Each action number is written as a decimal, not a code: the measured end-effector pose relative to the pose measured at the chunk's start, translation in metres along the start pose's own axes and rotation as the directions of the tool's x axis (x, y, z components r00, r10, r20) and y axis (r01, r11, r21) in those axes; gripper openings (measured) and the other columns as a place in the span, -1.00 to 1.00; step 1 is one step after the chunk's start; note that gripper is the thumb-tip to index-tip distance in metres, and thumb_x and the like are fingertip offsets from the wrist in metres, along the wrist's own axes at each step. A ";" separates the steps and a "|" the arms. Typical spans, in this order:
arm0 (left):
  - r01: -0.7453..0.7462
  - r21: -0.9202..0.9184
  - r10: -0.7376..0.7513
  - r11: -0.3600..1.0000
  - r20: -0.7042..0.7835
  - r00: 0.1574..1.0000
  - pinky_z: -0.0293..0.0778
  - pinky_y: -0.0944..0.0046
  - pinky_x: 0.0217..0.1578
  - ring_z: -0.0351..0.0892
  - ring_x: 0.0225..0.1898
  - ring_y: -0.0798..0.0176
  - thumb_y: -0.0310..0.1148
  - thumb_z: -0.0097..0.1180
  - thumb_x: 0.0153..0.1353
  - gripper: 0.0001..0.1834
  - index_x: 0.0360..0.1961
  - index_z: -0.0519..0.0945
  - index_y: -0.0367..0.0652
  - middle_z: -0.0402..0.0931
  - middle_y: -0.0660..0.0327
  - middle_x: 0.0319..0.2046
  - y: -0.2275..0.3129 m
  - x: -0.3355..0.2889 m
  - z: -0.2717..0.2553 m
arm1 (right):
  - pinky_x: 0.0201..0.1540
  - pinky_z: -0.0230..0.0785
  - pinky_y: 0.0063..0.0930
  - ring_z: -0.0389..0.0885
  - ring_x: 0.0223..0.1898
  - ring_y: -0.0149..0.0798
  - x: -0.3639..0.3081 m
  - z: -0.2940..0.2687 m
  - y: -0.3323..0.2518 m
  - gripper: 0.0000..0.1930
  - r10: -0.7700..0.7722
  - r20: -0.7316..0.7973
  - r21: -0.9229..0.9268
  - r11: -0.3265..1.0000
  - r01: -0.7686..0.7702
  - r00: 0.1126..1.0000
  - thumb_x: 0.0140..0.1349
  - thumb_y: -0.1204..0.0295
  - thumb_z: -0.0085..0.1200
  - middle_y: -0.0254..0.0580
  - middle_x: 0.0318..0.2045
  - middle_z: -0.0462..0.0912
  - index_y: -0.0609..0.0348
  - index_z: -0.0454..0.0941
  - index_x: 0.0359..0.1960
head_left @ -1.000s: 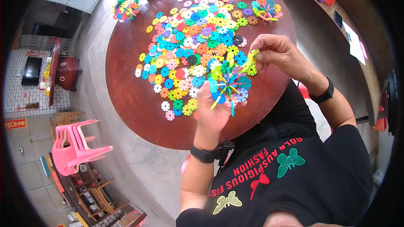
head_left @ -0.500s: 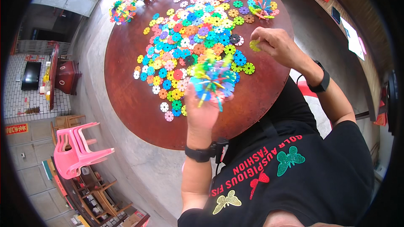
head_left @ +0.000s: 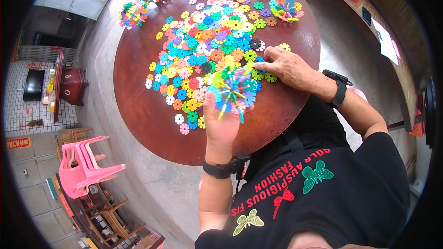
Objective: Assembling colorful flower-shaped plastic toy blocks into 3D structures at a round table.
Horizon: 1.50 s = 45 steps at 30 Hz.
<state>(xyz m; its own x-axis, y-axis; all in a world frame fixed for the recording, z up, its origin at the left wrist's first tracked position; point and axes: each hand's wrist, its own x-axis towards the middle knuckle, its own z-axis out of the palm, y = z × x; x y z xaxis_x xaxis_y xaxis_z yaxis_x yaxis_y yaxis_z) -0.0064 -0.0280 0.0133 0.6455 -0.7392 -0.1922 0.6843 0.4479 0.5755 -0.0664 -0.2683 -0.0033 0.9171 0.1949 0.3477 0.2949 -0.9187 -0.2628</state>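
Left hand (head_left: 220,124), centre of frame, held up over the round brown table (head_left: 138,106), fingers closed around the underside of a built cluster of plastic snowflake discs (head_left: 232,90). The cluster is multicoloured (blue, green, yellow, pink), lifted clear of the tabletop, discs sticking out in several directions.

Right hand (head_left: 288,67), just right of the cluster, palm down on the edge of the loose disc pile (head_left: 207,50). Fingertips pressed together at a green disc (head_left: 270,77); whether it is pinched or only touched, cannot tell.

Judged step: fetching one more loose disc to add to the cluster. Next move would call for a firm pinch on a single disc, lifting it free of its neighbours, then lining its slot up with a slot on the cluster's rim while the left hand keeps the cluster steady.

Finished clusters (head_left: 134,13) sit at the upper left. Pink stacked chairs (head_left: 85,166) lower left.
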 end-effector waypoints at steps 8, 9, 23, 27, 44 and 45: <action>0.078 -0.029 -0.075 0.997 0.100 0.992 0.59 -0.04 -0.24 0.48 0.05 -0.03 0.24 -0.21 0.27 -0.23 0.28 0.21 -0.14 0.34 -0.04 0.18 -0.007 0.001 0.014 | -0.19 0.39 -0.23 0.46 -0.21 -0.02 -0.001 0.000 0.007 -0.71 0.112 0.034 0.056 0.992 -0.113 0.993 0.00 0.59 0.09 -0.11 -0.29 0.37 0.09 0.44 -0.19; 0.073 -0.024 -0.070 0.997 0.101 0.992 0.60 -0.04 -0.25 0.49 0.04 -0.03 0.25 -0.22 0.27 -0.22 0.28 0.20 -0.14 0.34 -0.04 0.18 -0.006 0.001 0.015 | -0.19 0.39 -0.24 0.47 -0.22 -0.03 -0.001 -0.001 0.007 -0.70 0.082 0.000 0.077 0.994 -0.082 0.997 0.01 0.59 0.08 -0.12 -0.29 0.37 0.06 0.45 -0.18; 0.063 -0.032 -0.060 0.998 0.086 0.995 0.59 -0.11 -0.20 0.48 0.06 -0.05 0.23 -0.16 0.26 -0.24 0.27 0.22 -0.13 0.37 -0.02 0.14 -0.006 0.001 0.012 | -0.21 0.41 -0.24 0.51 -0.25 -0.05 -0.004 0.000 0.021 -0.81 0.036 0.031 0.057 0.998 -0.038 0.999 0.05 0.57 0.06 -0.12 -0.36 0.44 0.15 0.47 -0.26; 0.084 -0.061 -0.082 0.995 0.044 0.996 0.58 -0.10 -0.18 0.50 0.02 -0.02 0.19 -0.12 0.26 -0.28 0.26 0.24 -0.11 0.41 0.00 0.11 -0.005 -0.001 0.011 | -0.24 0.41 -0.25 0.56 -0.29 0.01 0.003 -0.012 0.023 -0.82 0.140 -0.098 0.231 0.966 -0.115 0.985 0.08 0.56 0.10 -0.05 -0.39 0.53 0.22 0.46 -0.26; -0.163 0.808 0.256 0.566 0.016 0.967 0.34 0.30 -0.02 0.37 -0.05 0.28 -0.39 0.34 -0.04 -0.42 0.05 0.42 -0.17 0.34 0.21 -0.11 -0.027 -0.002 0.022 | -0.40 0.34 -0.15 0.54 -0.43 0.06 0.008 -0.053 -0.039 -0.83 0.106 -0.084 0.440 0.896 -0.058 0.991 0.11 0.48 0.13 -0.02 -0.57 0.49 0.25 0.39 -0.40; -0.163 0.808 0.258 0.567 0.014 0.966 0.34 0.30 -0.02 0.37 -0.05 0.28 -0.39 0.34 -0.04 -0.42 0.05 0.42 -0.17 0.34 0.21 -0.11 -0.027 -0.001 0.022 | -0.40 0.34 -0.15 0.54 -0.43 0.06 0.008 -0.054 -0.040 -0.83 0.103 -0.082 0.441 0.896 -0.056 0.991 0.11 0.48 0.13 -0.02 -0.57 0.49 0.25 0.39 -0.40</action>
<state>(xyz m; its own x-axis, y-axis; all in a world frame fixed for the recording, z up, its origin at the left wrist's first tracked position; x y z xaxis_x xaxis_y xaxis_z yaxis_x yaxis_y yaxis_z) -0.0330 -0.0498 0.0156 0.7955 -0.6053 -0.0263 0.0085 -0.0322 0.9994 -0.0853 -0.2483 0.0584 0.9173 0.0704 0.3919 0.3308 -0.6825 -0.6517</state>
